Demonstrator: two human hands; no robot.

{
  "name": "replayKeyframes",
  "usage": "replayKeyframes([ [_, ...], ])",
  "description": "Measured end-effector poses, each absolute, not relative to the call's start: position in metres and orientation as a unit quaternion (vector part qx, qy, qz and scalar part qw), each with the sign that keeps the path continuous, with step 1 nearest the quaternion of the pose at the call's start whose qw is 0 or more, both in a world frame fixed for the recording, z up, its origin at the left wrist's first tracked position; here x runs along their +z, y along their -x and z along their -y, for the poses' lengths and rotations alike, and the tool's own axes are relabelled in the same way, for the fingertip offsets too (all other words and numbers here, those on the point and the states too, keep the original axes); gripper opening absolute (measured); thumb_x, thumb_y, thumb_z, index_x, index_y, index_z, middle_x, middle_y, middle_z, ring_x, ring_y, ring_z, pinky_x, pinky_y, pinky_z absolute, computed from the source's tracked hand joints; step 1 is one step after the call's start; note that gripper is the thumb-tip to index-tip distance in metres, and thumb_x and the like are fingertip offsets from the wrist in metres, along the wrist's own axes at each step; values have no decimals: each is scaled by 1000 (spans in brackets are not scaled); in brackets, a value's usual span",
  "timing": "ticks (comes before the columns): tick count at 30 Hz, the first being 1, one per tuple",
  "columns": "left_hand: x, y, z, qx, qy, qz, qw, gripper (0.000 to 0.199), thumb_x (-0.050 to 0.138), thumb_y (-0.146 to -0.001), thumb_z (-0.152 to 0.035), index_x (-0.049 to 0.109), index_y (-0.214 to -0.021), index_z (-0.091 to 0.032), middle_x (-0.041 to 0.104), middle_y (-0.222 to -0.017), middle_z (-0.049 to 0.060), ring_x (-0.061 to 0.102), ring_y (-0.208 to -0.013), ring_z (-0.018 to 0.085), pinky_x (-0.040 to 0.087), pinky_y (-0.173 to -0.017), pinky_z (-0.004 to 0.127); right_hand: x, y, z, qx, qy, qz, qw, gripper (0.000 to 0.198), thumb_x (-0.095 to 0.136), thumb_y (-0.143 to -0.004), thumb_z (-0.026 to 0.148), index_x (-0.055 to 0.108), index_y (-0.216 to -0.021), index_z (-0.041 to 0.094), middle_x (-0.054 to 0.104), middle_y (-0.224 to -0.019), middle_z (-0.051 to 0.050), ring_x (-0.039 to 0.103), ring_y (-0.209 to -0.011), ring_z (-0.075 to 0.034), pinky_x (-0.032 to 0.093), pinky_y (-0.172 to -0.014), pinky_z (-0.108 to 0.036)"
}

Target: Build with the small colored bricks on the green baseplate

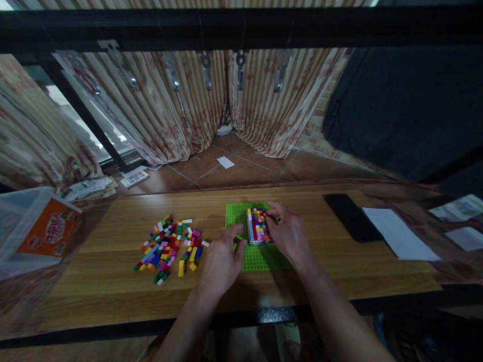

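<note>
A block built of many-coloured toy bricks point(258, 224) stands on a green studded baseplate point(260, 261), with white and light blue along its left side. My right hand point(289, 231) is closed at the block's right edge, its thumb and fingertips against the bricks. Whether a single loose brick is between those fingers is hidden. Just left of the block, my left hand point(223, 256) hovers over the baseplate's left edge. Its thumb and forefinger are apart, and nothing shows between them. Farther left lies a loose heap of small coloured bricks point(166, 246).
The wooden table point(124, 296) has a black front edge. A black phone-like slab point(352, 216) and white paper point(400, 234) lie at the right. A clear plastic bin point(22, 201) with an orange label stands at the left. A dark bar point(241, 30) with hooks crosses above.
</note>
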State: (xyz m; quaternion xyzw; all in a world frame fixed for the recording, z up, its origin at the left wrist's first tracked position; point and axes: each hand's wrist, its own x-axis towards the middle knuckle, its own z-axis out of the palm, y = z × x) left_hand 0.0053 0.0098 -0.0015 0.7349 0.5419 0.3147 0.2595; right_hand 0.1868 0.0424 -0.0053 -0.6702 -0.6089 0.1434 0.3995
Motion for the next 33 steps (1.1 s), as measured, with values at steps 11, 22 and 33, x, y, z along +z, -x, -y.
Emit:
replayKeyframes([
  [11, 2, -6, -9, 293, -739, -544, 269, 27, 56, -89, -15, 60, -115, -19, 75, -105, 6, 73, -86, 20, 59, -77, 34, -11, -189, -44, 195, 650, 567, 467, 23, 60, -79, 28, 72, -98, 20, 77, -83, -5, 71, -75, -21, 53, -76, -36],
  [22, -3, -4, -8, 305, -747, -535, 251, 27, 56, -88, -16, 61, -115, -21, 75, -103, 5, 73, -84, 19, 59, -76, 32, -15, -189, -44, 188, 626, 580, 486, 20, 58, -83, 33, 75, -82, 23, 77, -87, -3, 69, -79, -21, 52, -74, -34],
  [33, 0, -5, -6, 299, -753, -531, 247, 26, 56, -88, -15, 62, -113, -21, 75, -104, 4, 73, -85, 18, 58, -77, 30, -14, -192, -43, 130, 620, 623, 458, 21, 56, -85, 31, 76, -79, 24, 76, -82, -3, 68, -77, -21, 52, -75, -35],
])
